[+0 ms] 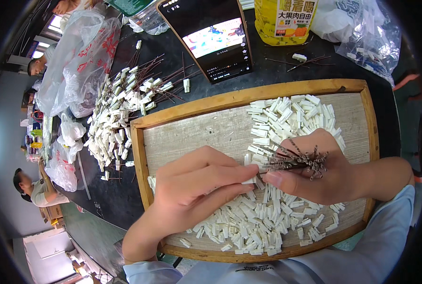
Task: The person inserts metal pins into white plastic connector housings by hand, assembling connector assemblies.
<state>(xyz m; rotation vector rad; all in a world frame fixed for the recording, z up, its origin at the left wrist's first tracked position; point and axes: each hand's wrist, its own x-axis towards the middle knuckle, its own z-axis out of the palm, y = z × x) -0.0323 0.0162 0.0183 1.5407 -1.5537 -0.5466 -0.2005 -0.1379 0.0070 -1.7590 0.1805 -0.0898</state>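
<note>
In my right hand [315, 175] is a bundle of thin dark twisted wires [301, 161], its looped ends fanning out above my fist. My left hand [199, 182] meets it over the tray, thumb and forefinger pinched on a small white plastic connector [253, 171] close to my right thumb. My fingers partly hide that piece. Under both hands, many loose white connectors [267, 217] lie heaped in a shallow wood-framed tray [192, 135]. Left of the tray is a pile of white connectors with wires attached [118, 109].
A phone [215, 45] with a lit screen stands behind the tray, beside a yellow-filled bottle [284, 21]. Clear plastic bags [80, 61] lie at the far left, another bag [367, 33] at the back right. Other people [38, 187] sit at the left.
</note>
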